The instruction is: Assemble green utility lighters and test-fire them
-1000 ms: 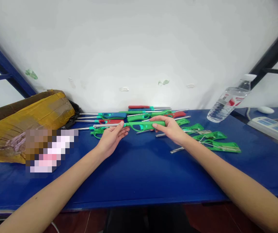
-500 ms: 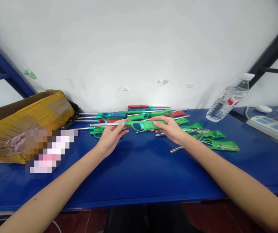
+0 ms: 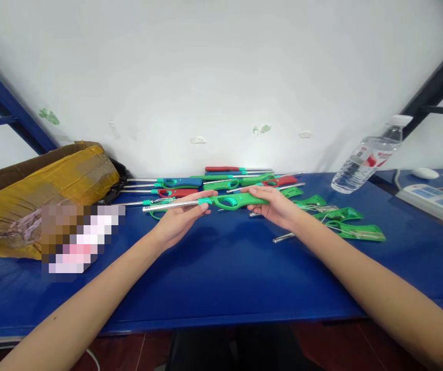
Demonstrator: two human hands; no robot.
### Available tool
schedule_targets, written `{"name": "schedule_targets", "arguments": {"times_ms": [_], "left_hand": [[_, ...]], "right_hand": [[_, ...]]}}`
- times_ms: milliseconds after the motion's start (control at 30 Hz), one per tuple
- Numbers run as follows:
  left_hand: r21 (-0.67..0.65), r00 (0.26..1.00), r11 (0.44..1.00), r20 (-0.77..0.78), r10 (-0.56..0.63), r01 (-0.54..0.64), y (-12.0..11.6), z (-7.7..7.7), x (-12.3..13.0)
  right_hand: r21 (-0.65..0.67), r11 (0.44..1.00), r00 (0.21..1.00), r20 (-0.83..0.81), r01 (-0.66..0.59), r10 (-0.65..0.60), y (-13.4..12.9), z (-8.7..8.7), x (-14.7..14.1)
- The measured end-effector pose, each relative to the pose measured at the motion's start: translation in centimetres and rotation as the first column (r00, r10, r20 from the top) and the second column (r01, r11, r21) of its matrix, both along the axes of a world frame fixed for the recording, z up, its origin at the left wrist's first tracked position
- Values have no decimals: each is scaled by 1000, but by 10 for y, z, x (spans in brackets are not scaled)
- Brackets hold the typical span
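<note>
A green lighter (image 3: 240, 200) with a long metal tube is held level above the blue table (image 3: 214, 278), its tube pointing left. My left hand (image 3: 179, 219) grips it around the teal collar, thumb on top and fingers behind. The rear end of the green handle sits in my right hand (image 3: 273, 206), between thumb and fingers. Behind my hands lie several whole lighters, among them a blue one (image 3: 188, 183) and a red one (image 3: 179, 192). Beyond my right hand are several opened green handle shells (image 3: 360, 232) with metal tubes.
A cardboard box with yellow tape (image 3: 67, 178) lies at the left, a blurred-out patch in front of it. A water bottle (image 3: 364, 162) leans at the right, beside a white power strip (image 3: 433, 206). The white wall (image 3: 206, 77) stands behind.
My left hand has shifted so that its fingers extend behind the collar. The lighter has moved slightly right and turned a little, its teal trigger showing more.
</note>
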State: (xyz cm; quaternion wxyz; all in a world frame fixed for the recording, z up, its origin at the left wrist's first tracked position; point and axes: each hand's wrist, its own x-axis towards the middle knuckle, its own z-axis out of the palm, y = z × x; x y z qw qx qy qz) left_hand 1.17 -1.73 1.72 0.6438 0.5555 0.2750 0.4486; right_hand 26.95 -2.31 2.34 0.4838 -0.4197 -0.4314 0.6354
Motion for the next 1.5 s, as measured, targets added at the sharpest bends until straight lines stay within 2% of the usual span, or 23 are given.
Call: {"name": "schedule_targets", "arguments": {"times_ms": [100, 267, 400, 500, 667, 900, 1067, 1167, 1267, 1367, 1433, 1500], "left_hand": [[-71, 1000, 997, 20, -2, 4, 0, 1, 1], [-193, 991, 977, 78, 107, -91, 2, 0, 7], [-201, 986, 970, 67, 153, -137, 2, -1, 7], [-196, 990, 976, 77, 114, -97, 3, -2, 6], [-164, 992, 986, 115, 54, -35, 3, -6, 4], [-157, 988, 987, 155, 17, 7, 2, -8, 5], [-143, 973, 989, 224, 56, -24, 1, -3, 7], [-187, 956, 981, 273, 105, -54, 0, 2, 9], [-216, 946, 973, 292, 140, -78, 0, 6, 9], [-203, 948, 975, 284, 142, -85, 0, 9, 6], [-198, 949, 977, 285, 135, -79, 0, 10, 5], [-204, 950, 976, 284, 130, -73, 0, 10, 5]], "right_hand": [[17, 1000, 1000, -1, 3, -3, -1, 0, -2], [127, 991, 998, 42, 34, -40, -3, -3, -6], [161, 986, 995, 87, 30, -44, -4, -6, -9], [190, 981, 991, 121, 34, -58, -5, -9, -10], [209, 973, 982, 180, -94, 56, -6, -15, -13], [204, 974, 984, 164, -96, 63, -8, -15, -15], [170, 965, 976, 127, -198, 178, -10, -11, -18], [158, 966, 976, 108, -205, 189, -12, -11, -23], [102, 987, 992, -11, -125, 127, -14, -9, -28], [-4, 999, 963, -267, -43, 40, -14, -6, -29], [-52, 997, 931, -364, -51, 29, -14, -4, -29], [-42, 997, 928, -370, -65, 45, -14, -3, -28]]}}
